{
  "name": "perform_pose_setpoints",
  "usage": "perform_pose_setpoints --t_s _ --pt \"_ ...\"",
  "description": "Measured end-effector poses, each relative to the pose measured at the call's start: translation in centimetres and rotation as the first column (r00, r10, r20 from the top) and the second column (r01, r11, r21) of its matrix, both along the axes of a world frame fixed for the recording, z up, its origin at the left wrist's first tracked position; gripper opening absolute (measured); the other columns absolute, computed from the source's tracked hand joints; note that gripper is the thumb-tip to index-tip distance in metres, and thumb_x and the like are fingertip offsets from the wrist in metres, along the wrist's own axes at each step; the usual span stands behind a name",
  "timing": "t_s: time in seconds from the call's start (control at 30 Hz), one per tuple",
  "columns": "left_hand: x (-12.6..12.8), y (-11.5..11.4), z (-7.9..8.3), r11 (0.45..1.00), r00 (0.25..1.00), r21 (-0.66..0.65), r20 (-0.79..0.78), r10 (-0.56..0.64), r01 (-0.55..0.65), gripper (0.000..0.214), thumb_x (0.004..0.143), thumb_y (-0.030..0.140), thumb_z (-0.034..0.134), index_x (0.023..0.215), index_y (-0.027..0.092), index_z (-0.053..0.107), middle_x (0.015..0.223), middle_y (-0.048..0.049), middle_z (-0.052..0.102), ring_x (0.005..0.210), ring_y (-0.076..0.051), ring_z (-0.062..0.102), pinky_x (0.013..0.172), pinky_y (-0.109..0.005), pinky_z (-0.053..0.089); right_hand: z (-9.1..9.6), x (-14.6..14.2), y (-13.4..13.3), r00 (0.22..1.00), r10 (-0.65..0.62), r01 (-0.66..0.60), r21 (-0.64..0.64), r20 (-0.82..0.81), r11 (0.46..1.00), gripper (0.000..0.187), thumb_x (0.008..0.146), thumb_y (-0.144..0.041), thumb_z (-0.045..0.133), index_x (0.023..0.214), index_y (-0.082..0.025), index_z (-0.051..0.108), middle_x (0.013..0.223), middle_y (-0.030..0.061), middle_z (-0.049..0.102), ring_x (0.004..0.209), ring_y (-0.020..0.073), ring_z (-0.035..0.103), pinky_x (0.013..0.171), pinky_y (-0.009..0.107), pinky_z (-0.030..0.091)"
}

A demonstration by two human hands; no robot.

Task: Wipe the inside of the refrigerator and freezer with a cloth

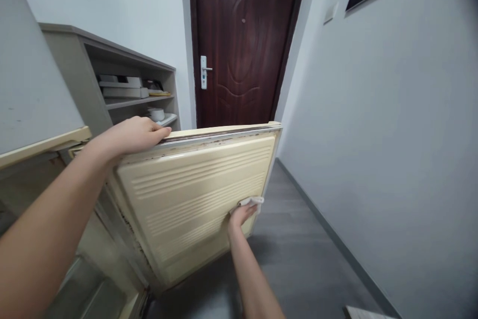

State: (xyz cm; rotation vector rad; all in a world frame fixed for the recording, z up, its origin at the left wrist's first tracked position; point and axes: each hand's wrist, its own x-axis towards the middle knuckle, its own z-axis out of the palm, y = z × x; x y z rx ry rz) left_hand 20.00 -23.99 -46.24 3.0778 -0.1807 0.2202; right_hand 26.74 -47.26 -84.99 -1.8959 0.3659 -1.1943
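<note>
Several bands of parallel raised ribs cross the smooth cream inner panel of the fridge door (201, 184), a broad, roughly rectangular slab standing ajar. Along its top runs a pale gasket (224, 140) with brown stains, and its hinge side is similarly marked. The white cloth (257, 201) at its free side looks thin, soft and folded.

Left of the fridge door is the refrigerator body (48, 142), its dim interior partly blocked by the left forearm. Beyond the fridge door, to the left, stands a grey shelf unit (63, 50) holding flat white boxes (121, 92). Straight behind it is a dark red-brown door (254, 35) with carved curves and a metal handle (204, 72); to its right rise a plain wall (373, 110) and grey plank-like floor (298, 239).

The left hand (144, 132) rests on the fridge door's top edge; how far its fingers curl over cannot be told. The right hand (242, 213) holds the cloth against the panel near the free edge, the cloth lying beneath its extended fingers and showing past them.
</note>
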Motion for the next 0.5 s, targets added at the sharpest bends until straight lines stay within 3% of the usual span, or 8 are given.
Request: perform_pose_setpoints --t_s 0.1,0.2,0.27,0.33,0.4,0.47,0.5 --pt "0.3 -0.1 -0.1 1.000 1.000 0.006 0.013 0.026 -0.027 0.062 0.084 0.056 0.026 0.101 0.015 0.069 0.106 -0.0159 0.070 0.096 -0.029 0.061 0.081 -0.037 0.043 4.0 -1.0 0.5 0.999 0.009 -0.014 0.102 0.049 0.995 0.064 0.095 -0.031 0.014 0.153 -0.005 0.005 0.153 0.0247 0.023 0.146 0.0277 0.014 0.113 0.059 0.019" --pt "0.7 0.0 -0.3 0.999 0.999 0.002 0.024 0.041 -0.041 0.060 0.084 0.056 0.028 0.103 0.016 0.069 0.109 -0.0145 0.069 0.097 -0.028 0.060 0.083 -0.036 0.043 7.8 -2.7 1.6 0.986 0.141 -0.126 -0.152 0.093 0.980 0.064 0.094 -0.035 0.027 0.152 -0.009 0.022 0.155 0.0205 0.022 0.147 0.0297 0.001 0.111 0.063 0.016" --pt "0.9 0.1 -0.4 0.999 0.998 -0.001 0.029 0.050 -0.050 0.060 0.084 0.057 0.030 0.105 0.017 0.069 0.111 -0.0125 0.069 0.098 -0.027 0.059 0.084 -0.035 0.042 8.4 -3.0 1.5 0.982 0.152 -0.124 -0.229 0.109 0.965 0.063 0.094 -0.036 0.026 0.151 -0.010 0.024 0.154 0.0202 0.023 0.147 0.0296 0.002 0.110 0.063 0.017" --pt "1.0 0.2 -0.5 0.998 0.997 0.000 0.037 0.061 -0.061 0.059 0.084 0.058 0.031 0.105 0.017 0.069 0.110 -0.0109 0.069 0.097 -0.025 0.059 0.082 -0.033 0.042 7.1 -2.3 0.5 0.990 0.074 -0.063 -0.092 0.123 0.994 0.065 0.094 -0.037 0.023 0.151 -0.006 0.020 0.155 0.0223 0.017 0.147 0.0286 0.001 0.111 0.062 0.015" --pt "1.1 0.2 -0.6 0.998 0.997 0.000 0.043 0.061 -0.061 0.059 0.083 0.058 0.032 0.104 0.017 0.069 0.108 -0.0099 0.069 0.095 -0.024 0.059 0.081 -0.032 0.042 4.6 -1.0 -1.0 0.997 -0.015 0.003 0.160 0.071 0.987 0.068 0.094 -0.037 0.018 0.151 -0.002 0.013 0.155 0.0257 0.012 0.147 0.0278 0.004 0.113 0.060 0.013" --pt "1.2 0.3 -0.6 0.998 0.997 0.003 0.049 0.061 -0.061 0.059 0.084 0.057 0.032 0.104 0.016 0.069 0.107 -0.0094 0.069 0.095 -0.024 0.059 0.081 -0.032 0.042 1.7 0.0 -2.4 1.000 -0.014 0.022 0.317 -0.028 0.948 0.067 0.093 -0.033 0.005 0.150 0.001 0.010 0.151 0.0303 0.021 0.144 0.0284 0.020 0.112 0.059 0.019" --pt "1.3 0.3 -0.6 0.998 0.997 0.005 0.049 0.061 -0.061 0.059 0.084 0.057 0.032 0.106 0.017 0.069 0.108 -0.0094 0.069 0.096 -0.025 0.059 0.081 -0.032 0.042 0.5 0.4 -2.9 0.998 0.020 0.003 0.333 -0.064 0.943 0.067 0.091 -0.029 -0.002 0.150 0.002 0.012 0.146 0.0316 0.031 0.140 0.0285 0.031 0.110 0.058 0.025"
